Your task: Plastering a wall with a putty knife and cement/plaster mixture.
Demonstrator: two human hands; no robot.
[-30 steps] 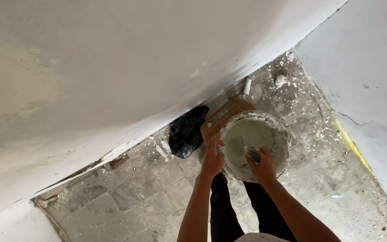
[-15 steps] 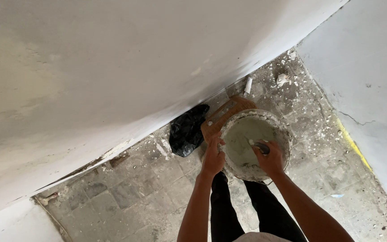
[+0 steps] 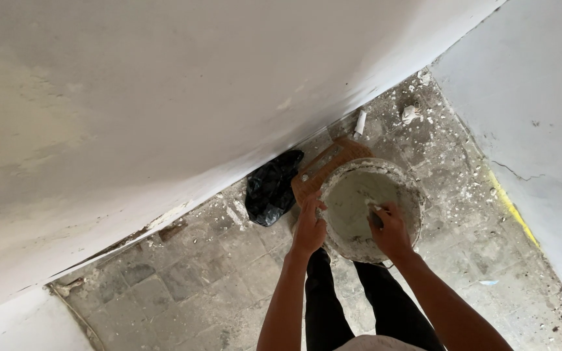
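A round bucket (image 3: 410, 188) caked with dried plaster stands on the floor, filled with grey-green wet plaster (image 3: 352, 198). My left hand (image 3: 308, 227) grips the bucket's near left rim. My right hand (image 3: 390, 227) is closed around a small tool, its tip dipped into the plaster; the tool is mostly hidden by my fingers. My dark trouser legs show below the bucket.
A white plastered wall (image 3: 164, 97) fills the left and top, and another wall (image 3: 535, 110) rises at right. A black plastic bag (image 3: 271, 188) lies by the wall. An orange-brown crate (image 3: 323, 166) sits behind the bucket. Plaster debris litters the tiled floor (image 3: 183, 279).
My right hand has shifted slightly right and up inside the bucket with the tool. The left hand stays on the rim.
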